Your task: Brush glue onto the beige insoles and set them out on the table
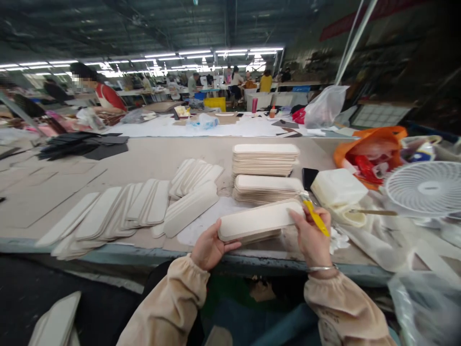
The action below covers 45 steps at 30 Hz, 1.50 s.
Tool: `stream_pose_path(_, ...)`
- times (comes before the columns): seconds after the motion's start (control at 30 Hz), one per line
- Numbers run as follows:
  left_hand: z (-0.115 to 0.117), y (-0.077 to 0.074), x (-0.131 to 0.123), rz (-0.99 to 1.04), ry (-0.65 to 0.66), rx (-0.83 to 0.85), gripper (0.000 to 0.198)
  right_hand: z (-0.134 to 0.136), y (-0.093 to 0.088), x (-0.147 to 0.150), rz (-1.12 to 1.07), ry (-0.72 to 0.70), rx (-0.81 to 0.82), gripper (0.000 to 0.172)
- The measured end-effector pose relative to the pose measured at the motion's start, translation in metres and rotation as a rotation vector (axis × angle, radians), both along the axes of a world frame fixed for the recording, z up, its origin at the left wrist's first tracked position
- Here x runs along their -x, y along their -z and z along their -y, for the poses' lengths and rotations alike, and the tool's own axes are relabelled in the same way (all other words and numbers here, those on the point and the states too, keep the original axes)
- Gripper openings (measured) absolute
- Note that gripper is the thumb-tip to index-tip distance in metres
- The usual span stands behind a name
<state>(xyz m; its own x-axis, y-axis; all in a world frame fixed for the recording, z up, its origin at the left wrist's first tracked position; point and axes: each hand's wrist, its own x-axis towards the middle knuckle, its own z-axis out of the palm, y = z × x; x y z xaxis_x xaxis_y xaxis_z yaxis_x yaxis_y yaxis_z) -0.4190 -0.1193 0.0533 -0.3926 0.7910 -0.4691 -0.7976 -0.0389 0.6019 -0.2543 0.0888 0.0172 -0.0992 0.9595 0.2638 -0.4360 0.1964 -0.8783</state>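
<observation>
A long cream-white panel with rounded ends (257, 220) is tilted between my two hands, over a low stack of similar pieces. My left hand (212, 245) grips its left end, thumb on top and fingers beneath. At its right end, my right hand (314, 235) pinches the panel with the thumb on top. That same hand also holds a yellow-handled tool (317, 218) whose tip looks metallic; its exact kind is unclear. Just beyond stand two neat stacks of panels, a nearer one (268, 185) and a farther one (265, 151). More panels (118, 211) lie fanned out to the left.
On the right are a white block-shaped container (338, 187), a dark phone-like object (309, 179), an orange bag (370, 149) and a white fan (427, 188). Dark sheets (82, 144) lie at far left. The table's front edge (144, 254) runs close to me. Other people work farther back.
</observation>
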Motion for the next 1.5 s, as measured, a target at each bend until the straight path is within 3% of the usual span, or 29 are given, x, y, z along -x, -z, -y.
stream_pose_path(0.1, -0.001, 0.005, -0.002, -0.088, -0.076, 0.005, 0.024, -0.003, 0.003, 0.001, -0.023, 0.004, 0.017, 0.059)
stream_pose_path(0.37, 0.000, 0.004, -0.005, -0.174, -0.124, -0.004, 0.020, -0.007, 0.009, 0.002, -0.002, 0.010, 0.026, 0.058)
stream_pose_path(0.53, 0.002, 0.002, -0.006, -0.201, -0.105, 0.010, 0.025, -0.003, 0.006, 0.001, 0.063, 0.059, -0.018, 0.053)
stream_pose_path(0.8, 0.001, 0.008, -0.004, -0.293, -0.008, 0.010, 0.050, 0.005, -0.012, -0.002, 0.180, 0.052, -0.088, 0.047)
stream_pose_path(1.17, -0.001, 0.007, -0.009, -0.331, 0.004, 0.037, 0.049, -0.001, -0.013, -0.006, 0.144, 0.057, -0.018, 0.053)
stream_pose_path(1.37, 0.000, 0.004, -0.009, -0.343, -0.005, 0.022, 0.050, 0.002, -0.011, -0.007, 0.159, 0.039, -0.068, 0.046)
stream_pose_path(1.5, 0.007, 0.000, -0.008, -0.355, 0.075, -0.001, 0.053, 0.003, -0.019, -0.008, 0.098, 0.014, -0.077, 0.048)
